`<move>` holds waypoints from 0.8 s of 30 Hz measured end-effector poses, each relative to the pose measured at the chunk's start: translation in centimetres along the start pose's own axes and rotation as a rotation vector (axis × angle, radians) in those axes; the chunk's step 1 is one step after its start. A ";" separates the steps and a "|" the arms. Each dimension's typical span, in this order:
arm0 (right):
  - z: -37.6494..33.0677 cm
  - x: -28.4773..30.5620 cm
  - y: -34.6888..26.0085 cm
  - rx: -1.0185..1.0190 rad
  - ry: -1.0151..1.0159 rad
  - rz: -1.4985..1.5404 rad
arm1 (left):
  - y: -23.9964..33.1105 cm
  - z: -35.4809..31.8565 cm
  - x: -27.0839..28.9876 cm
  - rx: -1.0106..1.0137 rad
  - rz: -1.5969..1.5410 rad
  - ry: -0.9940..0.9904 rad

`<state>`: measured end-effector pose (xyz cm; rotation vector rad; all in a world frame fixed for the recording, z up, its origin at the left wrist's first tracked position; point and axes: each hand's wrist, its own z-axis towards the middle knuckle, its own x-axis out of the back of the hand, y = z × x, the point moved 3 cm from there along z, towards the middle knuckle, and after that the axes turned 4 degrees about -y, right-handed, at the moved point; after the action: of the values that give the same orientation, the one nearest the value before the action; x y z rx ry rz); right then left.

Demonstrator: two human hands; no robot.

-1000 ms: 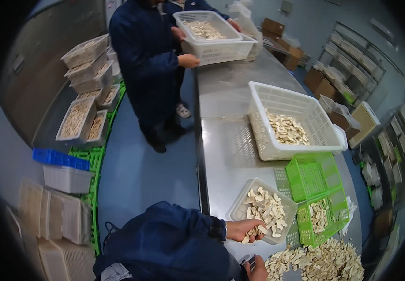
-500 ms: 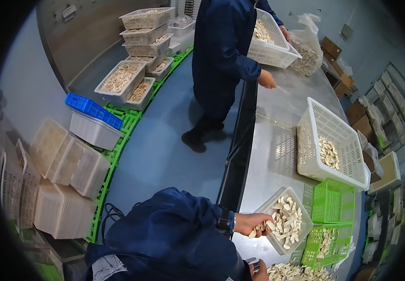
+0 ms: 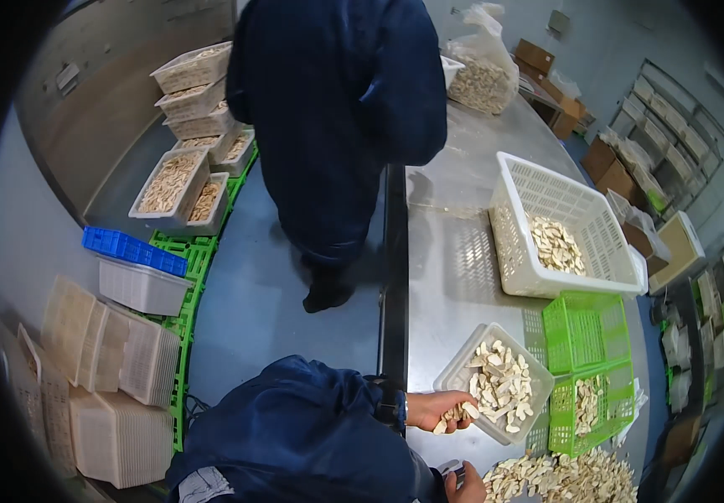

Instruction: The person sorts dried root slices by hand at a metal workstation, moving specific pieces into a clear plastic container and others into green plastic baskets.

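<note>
Since a second ago the co-worker has walked from the far end to just beyond the small white tray [image 3: 496, 381], while the left hand [image 3: 442, 411] stays at the tray's near rim, fingers pinching pale cut pieces [image 3: 456, 412]. Sorting continues. The right hand [image 3: 462, 484], nearer than the tray, is mostly hidden; I cannot tell its grip.

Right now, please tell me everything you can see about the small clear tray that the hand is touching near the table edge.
The small clear tray is a shallow rectangular tub of see-through plastic with rounded corners. It lies flat, turned at an angle, on the grey metal table, close to its near edge. Pale, cream-coloured cut pieces fill much of it. The left hand grips its near corner with a few pieces in the fingers. A green basket stands right beside it; whether they touch is unclear.
</note>
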<state>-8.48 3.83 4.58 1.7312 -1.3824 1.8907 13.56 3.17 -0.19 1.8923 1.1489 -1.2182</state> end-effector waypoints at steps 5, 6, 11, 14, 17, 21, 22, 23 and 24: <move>0.3 0.8 -2.1 0.068 0.071 -0.040 | -0.3 0.8 0.6 0.067 -0.020 0.006; 0.4 1.0 -2.5 0.055 0.065 -0.032 | -0.3 0.9 0.7 0.066 -0.003 -0.001; 1.0 1.6 -2.0 0.038 0.033 -0.009 | -0.1 1.4 0.7 0.063 0.025 0.016; 1.4 2.0 -2.2 0.005 0.009 0.024 | 0.0 1.6 0.5 0.049 0.036 0.043; 1.6 2.0 -2.1 0.027 0.016 -0.003 | 0.0 1.7 0.4 0.050 0.032 0.060; 1.8 1.3 -1.4 0.074 0.008 -0.047 | 0.2 1.9 0.9 0.012 0.014 0.031; 1.7 1.1 -1.1 0.071 -0.011 -0.068 | 0.1 1.7 0.7 0.015 0.023 0.035; 1.5 1.1 -1.3 0.107 -0.022 -0.082 | 0.0 1.5 0.4 0.010 0.030 0.040; 1.3 1.1 -1.5 0.078 -0.036 -0.099 | 0.0 1.2 -0.2 0.010 0.011 0.012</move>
<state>-6.87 3.20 6.09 1.8428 -1.2269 1.8923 13.03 2.11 -0.53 1.9134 1.1398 -1.2104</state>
